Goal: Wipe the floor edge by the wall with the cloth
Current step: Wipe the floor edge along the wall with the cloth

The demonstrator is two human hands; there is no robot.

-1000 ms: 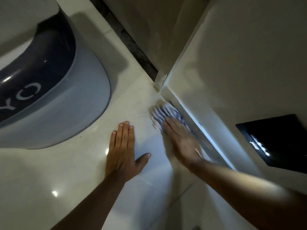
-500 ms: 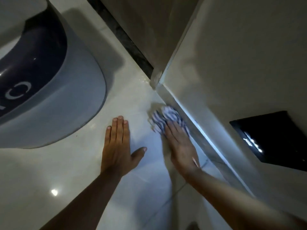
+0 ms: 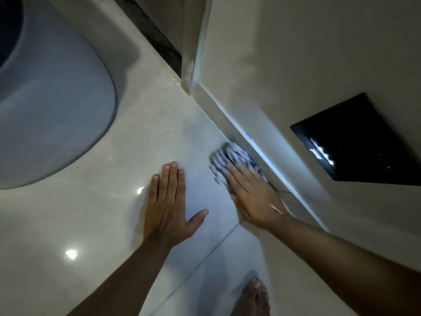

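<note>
Right hand (image 3: 255, 197) lies flat, fingers straight and together, pressing the striped cloth (image 3: 232, 159) onto the glossy floor (image 3: 91, 213) right against the skirting (image 3: 257, 144) at the foot of the wall (image 3: 296, 65); the cloth is blurred. Left hand (image 3: 169, 201) rests palm-down on the tile, fingers together, thumb spread, holding nothing. A grey rounded appliance (image 3: 57, 110) stands to the left; a bare foot (image 3: 255, 297) shows below.

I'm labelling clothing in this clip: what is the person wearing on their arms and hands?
Nothing shows: the left hand and right hand are bare, without gloves, rings or a watch. Both forearms are uncovered to the frame edge, no sleeve in view.
</note>
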